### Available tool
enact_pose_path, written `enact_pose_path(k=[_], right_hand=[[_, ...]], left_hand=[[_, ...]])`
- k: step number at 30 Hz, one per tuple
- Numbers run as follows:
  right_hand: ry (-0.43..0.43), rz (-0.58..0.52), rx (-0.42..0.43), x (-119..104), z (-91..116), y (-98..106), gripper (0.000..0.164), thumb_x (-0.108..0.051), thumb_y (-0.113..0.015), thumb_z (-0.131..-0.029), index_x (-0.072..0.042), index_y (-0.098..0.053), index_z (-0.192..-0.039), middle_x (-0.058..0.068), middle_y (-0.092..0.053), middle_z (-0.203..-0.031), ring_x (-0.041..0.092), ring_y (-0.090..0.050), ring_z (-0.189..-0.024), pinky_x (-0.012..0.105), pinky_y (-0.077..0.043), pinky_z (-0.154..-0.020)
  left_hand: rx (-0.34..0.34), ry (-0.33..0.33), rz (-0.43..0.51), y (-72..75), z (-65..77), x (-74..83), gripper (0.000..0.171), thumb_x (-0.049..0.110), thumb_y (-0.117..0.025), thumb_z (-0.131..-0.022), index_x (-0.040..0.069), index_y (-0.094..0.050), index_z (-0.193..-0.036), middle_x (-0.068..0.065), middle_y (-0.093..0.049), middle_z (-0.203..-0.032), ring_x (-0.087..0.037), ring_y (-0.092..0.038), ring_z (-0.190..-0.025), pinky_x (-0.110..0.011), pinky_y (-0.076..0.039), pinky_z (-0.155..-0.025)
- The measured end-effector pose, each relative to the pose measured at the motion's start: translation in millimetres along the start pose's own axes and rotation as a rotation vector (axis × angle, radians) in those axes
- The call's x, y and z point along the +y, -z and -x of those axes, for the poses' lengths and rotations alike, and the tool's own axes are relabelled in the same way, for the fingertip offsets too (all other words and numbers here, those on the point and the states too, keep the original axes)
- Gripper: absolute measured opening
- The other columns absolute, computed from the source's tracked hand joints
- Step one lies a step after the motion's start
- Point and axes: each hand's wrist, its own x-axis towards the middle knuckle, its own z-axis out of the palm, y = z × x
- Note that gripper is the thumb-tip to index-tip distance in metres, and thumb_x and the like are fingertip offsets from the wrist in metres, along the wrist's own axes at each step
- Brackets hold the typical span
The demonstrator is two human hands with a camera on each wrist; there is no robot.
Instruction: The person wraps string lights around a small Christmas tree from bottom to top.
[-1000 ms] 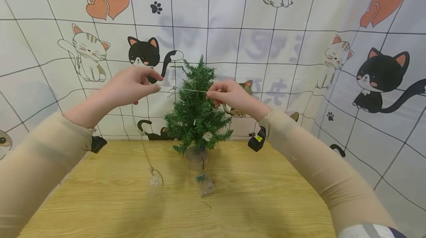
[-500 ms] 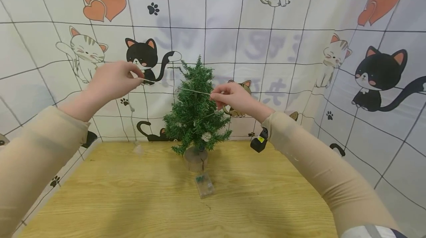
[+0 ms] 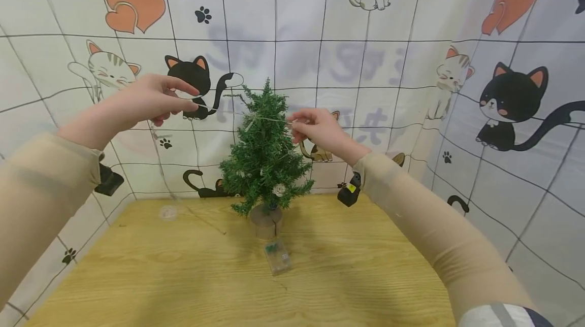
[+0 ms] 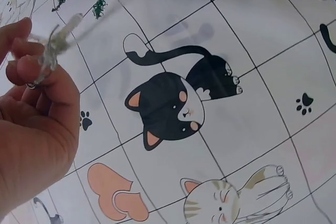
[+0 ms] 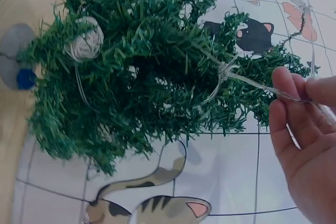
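A small green artificial Christmas tree (image 3: 267, 157) stands upright on its wooden stump base (image 3: 266, 223). To its left, my left hand (image 3: 157, 97) holds a thin clear wire of string lights (image 3: 269, 119) at thumb and fingers. In the left wrist view, a blurred translucent piece of the string (image 4: 63, 35) sticks out past the fingertips. My right hand (image 3: 320, 129) pinches the same wire beside the tree's upper right, so it spans the front of the tree. A pale woven ball light (image 5: 85, 39) sits low in the branches.
A clear battery box (image 3: 277, 257) lies on the wooden table (image 3: 347, 261) in front of the stump. The loose end of the string hangs below my left hand, with a blurred pale ball (image 3: 168, 213) on it. A cat-printed wall cloth (image 3: 292, 17) stands close behind.
My left hand has moved left, and the span of wire between the hands is longer. The hanging ball has shifted left and back. My right hand stays nearly in place beside the tree.
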Motion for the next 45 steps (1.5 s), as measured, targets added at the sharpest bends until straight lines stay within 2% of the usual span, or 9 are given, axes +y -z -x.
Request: enact_pose_path(k=[4,10,13,19,24,27,33,39,45], right_hand=[[0.090,0.011,0.038,-2,-3,-2,0.011,-0.003,-0.047,-0.101,-0.008,-0.052,-0.109,0.016,-0.061,-0.106,0.032,-0.066,-0.081,0.033,-0.050,-0.064],[0.131,0.222,0.083,-1,-2,-1,0.021,-0.004,-0.043,-0.102,-0.009,-0.064,-0.102,0.011,-0.065,-0.082,0.019,-0.064,-0.072,0.029,-0.028,-0.047],[0.127,0.237,0.097,1,-3,0,0.023,-0.005,-0.044,-0.101,-0.008,-0.066,-0.106,0.014,-0.064,-0.078,0.018,-0.062,-0.068,0.028,-0.030,-0.047],[0.101,0.232,0.117,5,-1,-2,0.024,-0.003,-0.044,-0.100,-0.005,-0.066,-0.107,0.010,-0.067,-0.104,0.024,-0.064,-0.071,0.026,-0.033,-0.043],[0.082,0.198,0.117,9,1,-4,0.022,-0.002,-0.043,-0.099,-0.007,-0.061,-0.110,0.007,-0.065,-0.099,0.025,-0.064,-0.072,0.027,-0.036,-0.044],[0.094,0.179,0.119,12,1,-5,0.021,-0.001,-0.043,-0.098,-0.010,-0.056,-0.113,0.007,-0.063,-0.097,0.023,-0.064,-0.072,0.030,-0.043,-0.052],[0.130,0.269,0.114,23,3,-1,0.022,0.003,-0.038,-0.097,-0.006,-0.058,-0.096,0.010,-0.061,-0.094,0.026,-0.060,-0.078,0.035,-0.044,-0.063],[0.125,0.348,0.150,30,4,3,0.029,0.003,-0.041,-0.097,-0.005,-0.067,-0.087,0.006,-0.064,-0.085,0.022,-0.059,-0.074,0.034,-0.043,-0.064],[0.113,0.365,0.177,32,4,2,0.025,0.000,-0.045,-0.096,-0.004,-0.070,-0.096,0.008,-0.068,-0.094,0.022,-0.064,-0.074,0.033,-0.040,-0.057]], left_hand=[[-0.022,-0.032,-0.085,6.4,-2.1,4.0,0.048,0.033,-0.065,-0.093,0.010,-0.053,-0.134,-0.006,-0.053,-0.082,-0.018,-0.040,-0.054,-0.033,-0.040,-0.051],[0.002,-0.069,-0.312,14.4,-6.9,8.9,0.042,0.040,-0.063,-0.093,0.010,-0.064,-0.121,-0.009,-0.059,-0.095,-0.022,-0.049,-0.058,-0.035,-0.044,-0.054],[0.009,-0.091,-0.430,17.7,-10.0,5.8,0.034,0.038,-0.064,-0.092,0.008,-0.070,-0.107,-0.005,-0.061,-0.090,-0.022,-0.051,-0.064,-0.036,-0.042,-0.058],[0.062,-0.113,-0.587,22.5,-12.6,-12.6,0.025,0.026,-0.058,-0.094,0.003,-0.069,-0.093,-0.004,-0.059,-0.076,-0.022,-0.050,-0.068,-0.037,-0.038,-0.060],[0.119,-0.071,-0.546,26.6,-13.2,-25.1,0.029,0.027,-0.053,-0.096,0.002,-0.067,-0.098,-0.006,-0.066,-0.080,-0.025,-0.057,-0.074,-0.039,-0.039,-0.061],[0.083,-0.052,-0.484,27.3,-12.7,-26.1,0.028,0.026,-0.055,-0.096,0.001,-0.065,-0.101,-0.006,-0.068,-0.075,-0.023,-0.062,-0.069,-0.037,-0.041,-0.060],[-0.129,0.023,-0.209,30.6,-5.3,-12.8,0.032,0.026,-0.059,-0.097,0.002,-0.048,-0.115,-0.004,-0.047,-0.065,-0.023,-0.060,-0.057,-0.032,-0.055,-0.067],[-0.347,0.082,-0.056,43.4,-1.5,7.0,0.041,0.029,-0.061,-0.097,0.007,-0.041,-0.125,0.003,-0.024,-0.057,-0.015,-0.027,-0.047,-0.039,-0.055,-0.073],[-0.475,0.112,-0.127,59.2,0.7,14.2,0.042,0.030,-0.062,-0.096,0.012,-0.040,-0.127,-0.006,-0.050,-0.096,-0.015,-0.027,-0.050,-0.030,-0.042,-0.055]])
